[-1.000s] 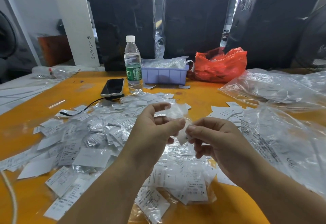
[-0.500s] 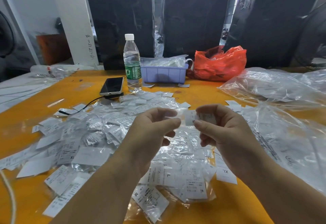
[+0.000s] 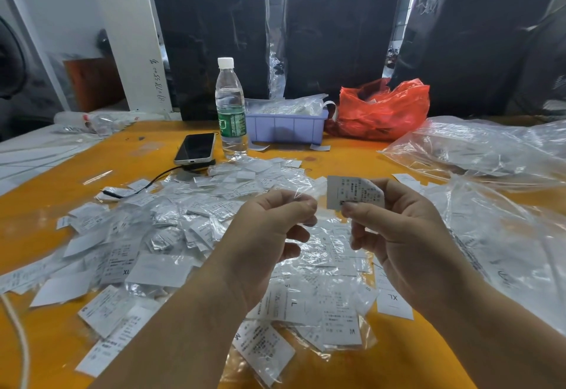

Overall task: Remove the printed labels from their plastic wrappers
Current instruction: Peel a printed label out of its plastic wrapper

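Near edge: loose labels (image 3: 340, 309) w/ sizes "M", "L", "XL", "S" legible, scattered over orange tabletop (image 3: 404, 355). Above pile, right hand (image 3: 407, 235) pinches label (image 3: 352, 191) marked "M", now out of its wrapper (image 3: 303, 197); left hand (image 3: 269, 229) pinches that clear wrapper. Mid: phone (image 3: 196, 148) on cable, water bottle (image 3: 230, 110) w/ green band. Far: lilac tray (image 3: 284, 128), red bag (image 3: 379, 110), black-wrapped bales (image 3: 337, 36); pillar (image 3: 131, 36) w/ illegible scrawl.

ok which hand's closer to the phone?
Left. The left hand sits just front-right of the phone; the right hand, pinching a label, is farther right.
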A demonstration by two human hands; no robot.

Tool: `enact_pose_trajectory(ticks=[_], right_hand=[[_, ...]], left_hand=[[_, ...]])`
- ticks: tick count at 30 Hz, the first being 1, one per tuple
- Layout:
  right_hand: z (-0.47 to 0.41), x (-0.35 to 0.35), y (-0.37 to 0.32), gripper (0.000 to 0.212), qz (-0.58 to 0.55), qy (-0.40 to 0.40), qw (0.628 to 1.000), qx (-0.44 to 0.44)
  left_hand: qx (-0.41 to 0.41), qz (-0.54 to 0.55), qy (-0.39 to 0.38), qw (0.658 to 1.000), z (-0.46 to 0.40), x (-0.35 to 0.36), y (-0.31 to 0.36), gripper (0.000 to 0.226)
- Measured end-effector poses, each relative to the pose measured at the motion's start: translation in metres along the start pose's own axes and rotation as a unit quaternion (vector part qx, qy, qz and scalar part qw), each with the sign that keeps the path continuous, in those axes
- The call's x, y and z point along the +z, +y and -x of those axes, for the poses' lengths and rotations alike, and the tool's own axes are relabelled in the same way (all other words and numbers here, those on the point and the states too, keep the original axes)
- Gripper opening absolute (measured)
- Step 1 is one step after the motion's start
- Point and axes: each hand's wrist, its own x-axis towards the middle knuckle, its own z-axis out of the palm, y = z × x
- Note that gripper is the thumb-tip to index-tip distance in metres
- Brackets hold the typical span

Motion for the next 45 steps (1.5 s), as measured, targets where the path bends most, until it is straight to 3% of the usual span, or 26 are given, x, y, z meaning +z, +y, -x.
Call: enact_pose_trajectory(ticks=[13, 20, 27, 34, 45], right_hand=[[0.0018, 0.0014, 0.0021, 0.025, 0.015, -0.001, 1.0, 0.017], [0.0017, 0.0, -0.0023, 0.027, 0.026, -0.029, 0.999, 0.014], [-0.001, -0.0009, -0.0016, 0.048, 0.026, -0.072, 0.996, 0.049], [-0.0026, -0.0023, -0.0006, 0.04, 0.015, -0.067, 0.996, 0.057], [-0.0012, -0.0027, -0.002, 0.034, 0.04, -0.081, 0.995, 0.04]], left_hand=[[0.008, 0.03, -0.012, 0.999, -0.0013, 0.0007, -0.0007, 0.005], [0.017, 0.018, -0.011, 1.0, -0.0012, -0.0007, -0.0017, 0.01], [0.021, 0.011, -0.01, 1.0, -0.0022, -0.0008, -0.0022, 0.011], [0.007, 0.025, -0.021, 0.999, -0.0013, -0.0008, -0.0007, 0.007], [0.01, -0.05, -0.039, 0.998, -0.0007, -0.0008, -0.0023, 0.008]])
